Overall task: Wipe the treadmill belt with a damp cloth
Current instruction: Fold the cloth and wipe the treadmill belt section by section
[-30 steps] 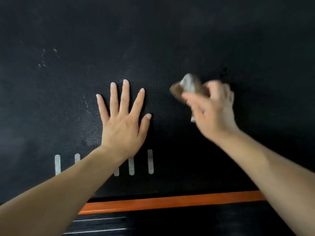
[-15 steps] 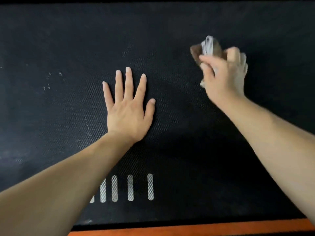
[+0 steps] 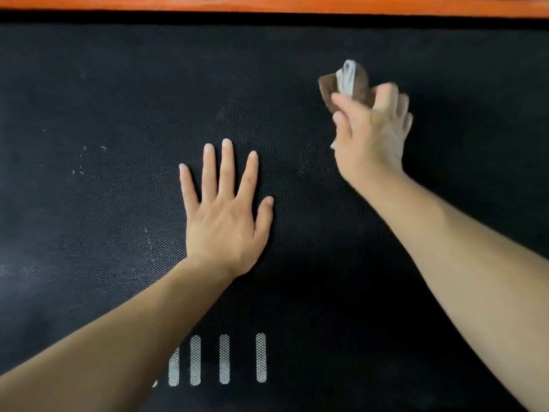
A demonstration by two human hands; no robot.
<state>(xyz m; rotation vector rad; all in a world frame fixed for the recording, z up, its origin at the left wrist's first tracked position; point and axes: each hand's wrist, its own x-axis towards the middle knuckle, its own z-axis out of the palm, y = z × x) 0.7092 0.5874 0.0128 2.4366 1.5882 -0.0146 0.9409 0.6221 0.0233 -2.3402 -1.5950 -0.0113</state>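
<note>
Nearest us the white bars (image 3: 225, 358) have slid lower in view, our left hand (image 3: 222, 224) stays flat with fingers spread on the treadmill belt (image 3: 104, 84), and beyond it our right hand (image 3: 371, 138), gripping the bunched cloth (image 3: 346, 81), has pushed farther toward the orange strip (image 3: 267, 3) newly in sight.
</note>
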